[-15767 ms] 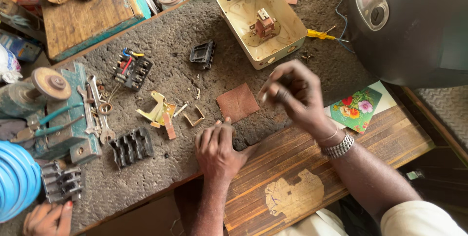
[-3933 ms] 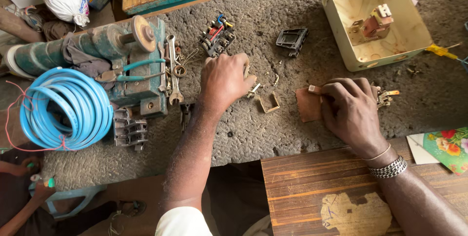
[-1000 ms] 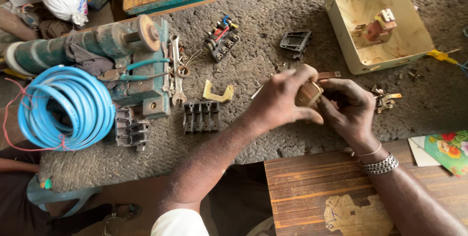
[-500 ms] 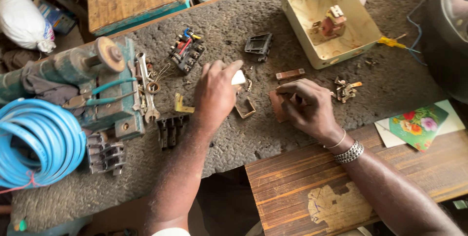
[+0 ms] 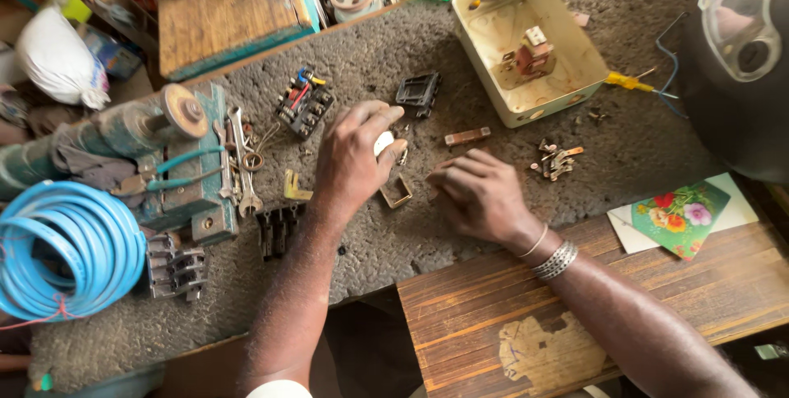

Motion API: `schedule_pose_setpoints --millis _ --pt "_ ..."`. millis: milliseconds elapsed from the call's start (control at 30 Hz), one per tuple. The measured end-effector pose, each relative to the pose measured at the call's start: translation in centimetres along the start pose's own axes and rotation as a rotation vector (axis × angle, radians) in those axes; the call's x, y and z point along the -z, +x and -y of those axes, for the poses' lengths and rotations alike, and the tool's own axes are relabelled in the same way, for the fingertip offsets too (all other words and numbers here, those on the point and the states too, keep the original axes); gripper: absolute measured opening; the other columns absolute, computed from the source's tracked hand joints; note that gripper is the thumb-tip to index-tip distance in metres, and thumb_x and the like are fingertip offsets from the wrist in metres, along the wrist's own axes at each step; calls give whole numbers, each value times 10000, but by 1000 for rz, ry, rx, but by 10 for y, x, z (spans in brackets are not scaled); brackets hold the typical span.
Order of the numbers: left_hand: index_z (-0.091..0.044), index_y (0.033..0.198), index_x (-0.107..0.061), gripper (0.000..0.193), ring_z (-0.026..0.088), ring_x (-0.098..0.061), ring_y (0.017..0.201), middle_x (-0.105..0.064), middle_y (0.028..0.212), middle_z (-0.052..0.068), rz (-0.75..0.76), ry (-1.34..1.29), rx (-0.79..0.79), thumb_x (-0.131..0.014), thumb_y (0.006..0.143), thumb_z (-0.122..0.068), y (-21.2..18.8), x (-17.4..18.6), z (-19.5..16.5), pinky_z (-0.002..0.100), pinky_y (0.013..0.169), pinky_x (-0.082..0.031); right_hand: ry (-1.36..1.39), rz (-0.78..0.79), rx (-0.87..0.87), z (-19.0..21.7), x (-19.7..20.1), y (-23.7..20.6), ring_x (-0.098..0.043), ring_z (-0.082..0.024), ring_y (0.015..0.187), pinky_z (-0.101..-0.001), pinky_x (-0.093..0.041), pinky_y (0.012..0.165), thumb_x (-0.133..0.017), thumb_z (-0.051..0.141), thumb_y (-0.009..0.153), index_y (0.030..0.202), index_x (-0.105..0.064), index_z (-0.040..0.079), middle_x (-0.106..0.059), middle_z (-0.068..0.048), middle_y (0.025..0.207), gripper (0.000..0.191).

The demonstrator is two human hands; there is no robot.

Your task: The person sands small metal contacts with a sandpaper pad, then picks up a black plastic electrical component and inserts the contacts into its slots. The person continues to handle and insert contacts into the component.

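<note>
A left hand [image 5: 355,156] pinches a small white part [image 5: 383,142] just above a brass bracket [image 5: 396,193] on the gritty desk [image 5: 493,225]. Beside the bracket, the right hand [image 5: 481,194] rests knuckles-up with fingers curled under, steadying something hidden.

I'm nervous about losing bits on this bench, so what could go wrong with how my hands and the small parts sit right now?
1. The left hand covers a small white part beside a loose brass bracket; a nudge could knock the bracket away.
2. The heap of tiny clips lies near the right hand; a sweep of the wrist might scatter them.
3. The screwdriver lies by the box and may roll.
</note>
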State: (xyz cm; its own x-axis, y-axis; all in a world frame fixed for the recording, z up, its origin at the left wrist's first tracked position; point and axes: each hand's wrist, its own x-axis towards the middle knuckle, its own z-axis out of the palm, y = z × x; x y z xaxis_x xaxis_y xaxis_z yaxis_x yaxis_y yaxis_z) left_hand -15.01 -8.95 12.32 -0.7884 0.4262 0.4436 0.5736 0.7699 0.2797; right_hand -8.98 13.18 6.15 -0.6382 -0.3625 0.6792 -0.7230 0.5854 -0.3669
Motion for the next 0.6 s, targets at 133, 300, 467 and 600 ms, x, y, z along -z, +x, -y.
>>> schedule_pose_setpoints --millis 133,300,467,600 --pt "-145 1374 -644 597 343 -564 1262 -586 1411 144 199 60 82 -846 813 -175 10 -6 -26 465 1038 -484 -11 54 11 5 8 0 -689 -226 822 -353 -588 733 -787 138 804 1008 -754 123 -753 -36 953 208" --pt "-167 1413 -558 688 451 -435 1377 -472 1530 159 209 163 50 -827 782 -113 41 -39 -46 614 1051 -410 50 7 91 5 17 -2 -698 -284 896 -382 -589 797 -784 130 765 1026 -714 90 -720 -89 997 273" --pt "-203 1385 -605 678 448 -445 1362 -440 1557 124 301 78 116 -814 764 -32 71 -65 -29 546 1090 -440 155 59 79 8 39 -7 -690 -290 912 -393 -585 798 -817 95 790 1090 -723 65 -716 -89 1002 316" --pt "-233 1286 -706 536 387 -450 1380 -467 1573 45 329 54 181 -808 796 -41 72 -73 -17 487 1122 -459 135 61 -299 -8 100 -13 -719 -202 977 -344 -599 859 -802 37 739 1109 -771 152 -745 -47 1078 388"
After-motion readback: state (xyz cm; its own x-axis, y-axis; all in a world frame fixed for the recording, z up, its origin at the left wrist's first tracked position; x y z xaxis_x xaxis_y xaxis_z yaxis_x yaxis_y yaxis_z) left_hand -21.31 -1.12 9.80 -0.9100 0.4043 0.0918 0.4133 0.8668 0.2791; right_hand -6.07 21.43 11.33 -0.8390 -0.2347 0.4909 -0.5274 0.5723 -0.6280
